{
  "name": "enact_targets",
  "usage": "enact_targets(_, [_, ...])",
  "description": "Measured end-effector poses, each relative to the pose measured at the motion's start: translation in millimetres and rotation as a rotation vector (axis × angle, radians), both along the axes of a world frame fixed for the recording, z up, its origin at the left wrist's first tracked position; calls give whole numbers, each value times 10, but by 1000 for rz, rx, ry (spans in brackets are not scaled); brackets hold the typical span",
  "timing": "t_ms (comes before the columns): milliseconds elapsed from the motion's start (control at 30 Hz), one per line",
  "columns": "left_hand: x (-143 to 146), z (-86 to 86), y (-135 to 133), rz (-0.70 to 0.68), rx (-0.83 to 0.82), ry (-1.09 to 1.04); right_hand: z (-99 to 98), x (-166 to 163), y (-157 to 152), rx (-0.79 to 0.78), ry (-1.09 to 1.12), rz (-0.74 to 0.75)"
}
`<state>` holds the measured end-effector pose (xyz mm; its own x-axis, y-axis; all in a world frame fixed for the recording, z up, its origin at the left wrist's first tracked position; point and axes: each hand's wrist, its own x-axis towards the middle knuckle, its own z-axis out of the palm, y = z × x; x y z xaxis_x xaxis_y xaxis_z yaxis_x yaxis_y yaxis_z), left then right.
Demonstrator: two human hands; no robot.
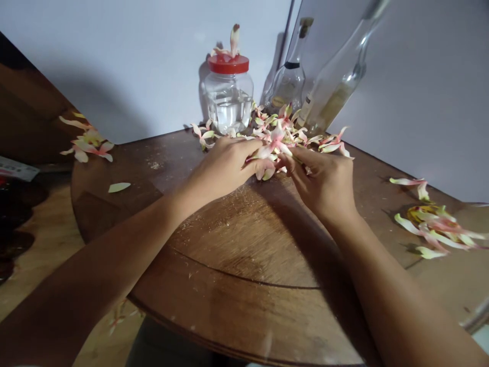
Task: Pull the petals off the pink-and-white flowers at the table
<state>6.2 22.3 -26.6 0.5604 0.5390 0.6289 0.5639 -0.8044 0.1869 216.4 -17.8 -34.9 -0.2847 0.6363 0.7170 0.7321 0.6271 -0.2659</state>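
A pink and white flower is raised a little above the table, between my two hands. My left hand is closed, its thumb and fingers pinching the flower's left petals. From the right, my right hand is closed too, with its fingertips at the flower's lower right side. Its thumb tip is partly hidden by petals. Just behind the hands lies a loose heap of similar flowers, and more blossoms spread to its right.
A clear jar with a red lid holds liquid, and a flower rests on top. Glass bottles stand in the wall corner. On the round wooden table are a single petal, flowers on the left edge and a right-hand cluster.
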Motion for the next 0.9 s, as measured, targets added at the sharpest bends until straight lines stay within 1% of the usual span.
enact_targets(200, [-24, 33, 30, 2, 6, 27, 1, -39, -11, -9, -52, -3])
enact_targets(333, [-27, 13, 41, -35, -54, 1, -8, -46, -22, -34, -49, 22])
enact_targets(400, [-24, 11, 31, -54, -81, -22, -8, -50, -28, -77, -20, 39])
enact_targets(467, [-27, 20, 15, -56, -86, -27, 1, -65, -36, -207, 91, 80])
enact_targets(600, [-56, 41, 4, -32, -59, 6, 34, -112, -51, -641, 521, 269])
enact_targets(667, [-80, 42, 17, -22, -54, 53, 37, -122, -52, -798, 667, 347])
enact_targets(767, [-120, 47, 46, -6, 4, 92, 11, -107, -38, -906, 746, 386])
enact_targets(833, [-141, 64, 53, -17, 87, 42, -14, -91, -27, -921, 732, 368])
enact_targets(900, [-151, 92, 43, -67, 159, -55, -30, -85, -22, -903, 698, 347])
